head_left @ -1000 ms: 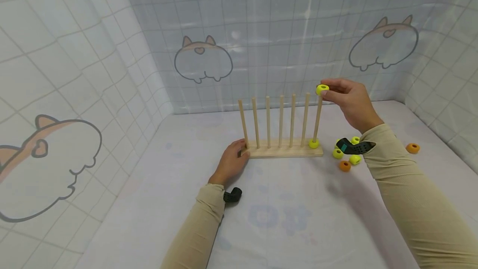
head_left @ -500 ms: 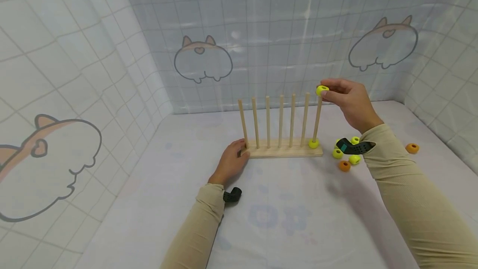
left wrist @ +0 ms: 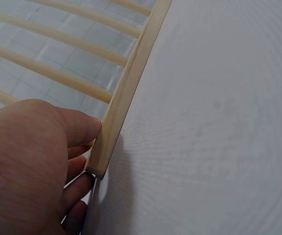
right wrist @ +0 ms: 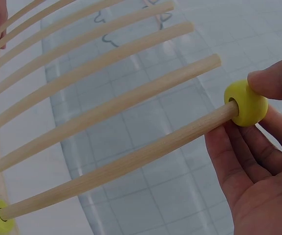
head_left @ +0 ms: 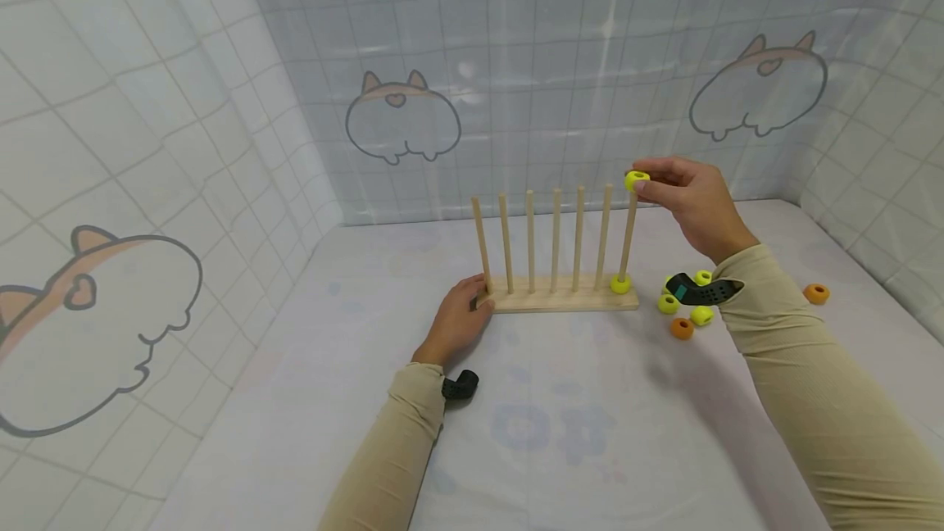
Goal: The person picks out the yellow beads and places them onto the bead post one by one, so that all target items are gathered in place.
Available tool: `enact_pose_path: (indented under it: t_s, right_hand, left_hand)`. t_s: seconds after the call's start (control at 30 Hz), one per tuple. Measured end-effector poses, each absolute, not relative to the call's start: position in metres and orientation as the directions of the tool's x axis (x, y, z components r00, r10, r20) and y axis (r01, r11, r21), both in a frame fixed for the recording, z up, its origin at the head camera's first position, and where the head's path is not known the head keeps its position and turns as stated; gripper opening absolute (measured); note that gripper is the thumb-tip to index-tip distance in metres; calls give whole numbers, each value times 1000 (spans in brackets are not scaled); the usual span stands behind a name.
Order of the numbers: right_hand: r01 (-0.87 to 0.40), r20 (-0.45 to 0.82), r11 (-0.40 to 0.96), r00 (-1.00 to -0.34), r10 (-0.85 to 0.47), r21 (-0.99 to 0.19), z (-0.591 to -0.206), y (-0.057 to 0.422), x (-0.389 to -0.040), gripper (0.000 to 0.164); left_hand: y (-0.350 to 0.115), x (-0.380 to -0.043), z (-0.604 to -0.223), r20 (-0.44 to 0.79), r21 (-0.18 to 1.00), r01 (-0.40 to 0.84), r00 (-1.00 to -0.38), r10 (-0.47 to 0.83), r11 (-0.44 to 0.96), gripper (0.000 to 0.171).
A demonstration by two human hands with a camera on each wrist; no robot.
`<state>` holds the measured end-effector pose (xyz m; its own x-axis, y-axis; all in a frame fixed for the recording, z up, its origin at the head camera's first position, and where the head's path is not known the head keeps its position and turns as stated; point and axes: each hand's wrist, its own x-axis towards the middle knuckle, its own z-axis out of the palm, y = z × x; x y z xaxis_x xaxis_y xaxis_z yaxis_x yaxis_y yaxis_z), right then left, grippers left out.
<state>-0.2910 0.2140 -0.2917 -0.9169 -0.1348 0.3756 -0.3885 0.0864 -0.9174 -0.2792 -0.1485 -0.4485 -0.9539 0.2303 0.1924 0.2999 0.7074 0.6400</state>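
A wooden peg rack (head_left: pixel 556 299) with a row of several upright dowels stands on the table. My left hand (head_left: pixel 459 319) grips the left end of its base, thumb on the front edge in the left wrist view. At the top of the rightmost dowel (right wrist: pixel 126 164), my right hand (head_left: pixel 686 199) pinches a yellow bead (right wrist: pixel 247 103) between thumb and fingers. The dowel's tip sits in the bead's hole. Another yellow bead (head_left: pixel 620 284) is threaded on the same dowel, down at the base. The other dowels carry no beads.
Several loose yellow beads (head_left: pixel 702 315) lie right of the rack, partly hidden behind the right wrist's black strap (head_left: pixel 704 292). An orange bead (head_left: pixel 682 329) is among them, and a second orange bead (head_left: pixel 816 294) lies farther right. A tile-patterned curtain (head_left: pixel 516 88) encloses the table.
The yellow bead in my right hand has come down very slightly at the dowel's tip. My left hand stays at the base's left end.
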Motion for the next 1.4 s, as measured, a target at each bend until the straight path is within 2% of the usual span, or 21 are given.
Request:
enact_pose_path:
  t_s: [0.67,0.9,1.0,1.27,1.4]
  right_hand:
    - [-389,365,156,-917,-160,-908,-294,216,-293,41]
    - [-391,373,90,-913,-165,-916,-294,219,-294,43]
    - [-392,379,62,-911,-160,-918,-294,221,-294,42]
    - [-369,354,174,-928,-114,-913,-303,227,-289,39]
    - [-368,358,134,-929,-94,-920,-313,232,-287,39]
  left_hand:
    - [-149,-279,-448,199,637,307,-952,235,707,47]
    - [-148,-278,-447,206,635,312,-950,235,706,47]
    - [-148,-278,-447,207,633,314,-949,236,708,47]
    - [-149,-279,-448,199,636,305,-952,231,709,47]
    - [-148,-278,-447,190,640,296,-955,228,709,47]
